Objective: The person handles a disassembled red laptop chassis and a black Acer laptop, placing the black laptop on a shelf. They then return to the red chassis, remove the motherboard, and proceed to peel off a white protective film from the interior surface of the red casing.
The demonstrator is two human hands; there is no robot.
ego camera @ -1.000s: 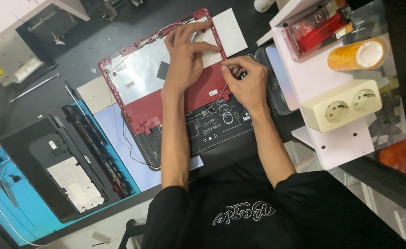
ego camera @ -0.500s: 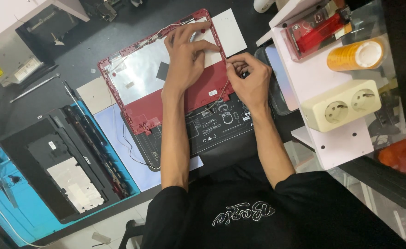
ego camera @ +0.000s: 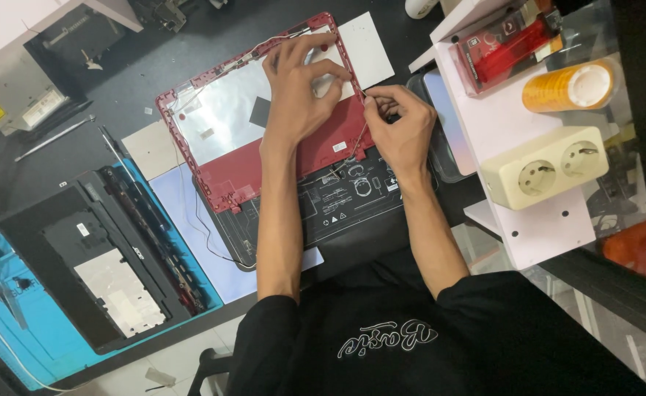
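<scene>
Cluttered black workbench, blue mat

Dark black surface with a blue mat on the left, white shelf on the right, pale floor below.

Left hand lies flat on the red laptop lid shell, fingers spread over its far right corner; right hand is just right of it, fingertips pinched on a thin wire at the shell's right edge. Shell lies over a dark laptop base on the black table. Second black laptop chassis sits on a blue mat near left; white double socket and orange tape roll on the white shelf right.
</scene>
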